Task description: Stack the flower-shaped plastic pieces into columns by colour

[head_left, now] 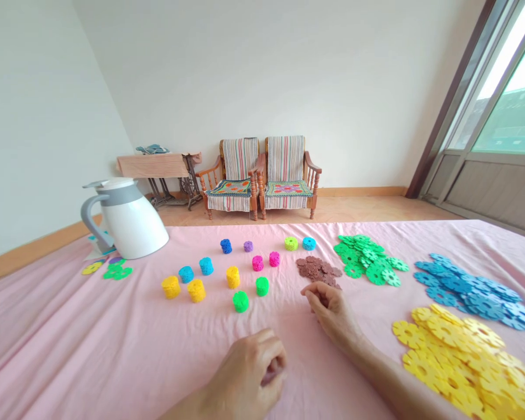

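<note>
**Left hand** (245, 373): clenched low over the sheet, well right of the jug, curled around a small purplish something (271, 376), too hidden to tell what exactly.
**Right hand** (330, 312): fingertips pinched together, farther right of the jug, right by the brown pile; can't tell if anything's in there.
**Landmark:** white jug (129, 219) with a grey handle, standing on the pink bedsheet (74, 326).
**Right of the jug, nearest:** little stacks of snap-together discs, with the green stack (240, 301) closest to the hands.
**Farther right of the jug:** loose piles, brown (317, 271), green (367, 259), blue (468, 289), and a big yellow one (459, 361) beside the right forearm.
**Beside the jug:** a few yellow and green discs (109, 269).
**Behind the jug:** two wooden armchairs (260, 175) against the wall.
</note>
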`<state>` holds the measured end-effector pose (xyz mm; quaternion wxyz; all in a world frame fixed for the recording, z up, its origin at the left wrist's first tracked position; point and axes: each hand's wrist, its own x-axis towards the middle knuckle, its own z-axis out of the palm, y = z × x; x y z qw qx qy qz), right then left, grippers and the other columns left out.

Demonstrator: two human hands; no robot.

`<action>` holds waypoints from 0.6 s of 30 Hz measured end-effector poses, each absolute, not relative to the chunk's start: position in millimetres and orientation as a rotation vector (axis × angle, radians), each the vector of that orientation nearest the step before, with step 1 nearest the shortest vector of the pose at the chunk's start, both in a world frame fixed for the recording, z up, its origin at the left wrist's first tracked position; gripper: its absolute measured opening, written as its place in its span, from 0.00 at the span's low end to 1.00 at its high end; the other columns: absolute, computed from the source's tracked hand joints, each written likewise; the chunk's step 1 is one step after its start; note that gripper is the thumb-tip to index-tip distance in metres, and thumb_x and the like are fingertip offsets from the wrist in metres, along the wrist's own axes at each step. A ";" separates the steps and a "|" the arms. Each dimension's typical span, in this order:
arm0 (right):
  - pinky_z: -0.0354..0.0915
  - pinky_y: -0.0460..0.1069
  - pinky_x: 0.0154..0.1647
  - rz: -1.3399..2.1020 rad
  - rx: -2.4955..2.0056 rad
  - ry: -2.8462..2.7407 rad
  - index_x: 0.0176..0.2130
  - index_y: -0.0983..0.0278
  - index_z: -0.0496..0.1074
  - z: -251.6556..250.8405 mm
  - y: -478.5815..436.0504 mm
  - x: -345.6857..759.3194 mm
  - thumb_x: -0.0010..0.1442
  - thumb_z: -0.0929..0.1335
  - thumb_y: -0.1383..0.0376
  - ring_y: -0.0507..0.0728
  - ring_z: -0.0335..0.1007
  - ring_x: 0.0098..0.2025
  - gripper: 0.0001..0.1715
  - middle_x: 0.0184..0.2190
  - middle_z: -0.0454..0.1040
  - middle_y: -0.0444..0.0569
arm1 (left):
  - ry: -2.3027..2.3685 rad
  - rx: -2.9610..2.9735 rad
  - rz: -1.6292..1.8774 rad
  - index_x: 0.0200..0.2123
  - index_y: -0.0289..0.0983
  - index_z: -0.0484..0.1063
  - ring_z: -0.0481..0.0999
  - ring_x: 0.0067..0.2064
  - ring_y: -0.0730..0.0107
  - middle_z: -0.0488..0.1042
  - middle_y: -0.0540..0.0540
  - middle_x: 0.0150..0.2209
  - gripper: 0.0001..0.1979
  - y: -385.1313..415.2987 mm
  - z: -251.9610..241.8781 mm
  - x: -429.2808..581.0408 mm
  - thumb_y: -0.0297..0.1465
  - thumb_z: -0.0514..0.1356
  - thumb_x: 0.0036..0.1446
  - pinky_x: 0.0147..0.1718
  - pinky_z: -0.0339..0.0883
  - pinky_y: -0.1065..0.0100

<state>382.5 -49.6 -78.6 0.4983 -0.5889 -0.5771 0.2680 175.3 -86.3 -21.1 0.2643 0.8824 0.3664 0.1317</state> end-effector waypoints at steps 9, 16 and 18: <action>0.55 0.45 0.21 0.619 -1.479 -1.479 0.31 0.65 0.72 -58.0 -54.7 373.6 0.55 0.61 0.64 0.51 0.62 0.21 0.12 0.19 0.68 0.43 | 1.033 2.451 0.488 0.27 0.36 0.66 0.66 0.26 0.76 0.67 0.52 0.27 0.10 -87.1 -35.4 176.8 0.16 0.53 0.45 0.25 0.56 0.75; 0.61 0.47 0.28 0.245 -1.722 -1.689 0.35 0.62 0.74 -32.2 -27.8 396.0 0.60 0.57 0.62 0.52 0.68 0.25 0.19 0.29 0.74 0.47 | 0.984 2.440 0.489 0.27 0.35 0.67 0.66 0.25 0.77 0.67 0.52 0.27 0.11 -82.7 -39.4 174.7 0.15 0.54 0.43 0.25 0.56 0.76; 0.62 0.50 0.36 0.172 -1.781 -1.707 0.38 0.60 0.75 -32.7 -13.9 406.5 0.59 0.58 0.62 0.55 0.70 0.34 0.18 0.34 0.74 0.48 | 0.968 2.444 0.501 0.26 0.35 0.67 0.66 0.25 0.78 0.67 0.52 0.27 0.11 -81.7 -42.8 173.5 0.15 0.54 0.43 0.24 0.57 0.77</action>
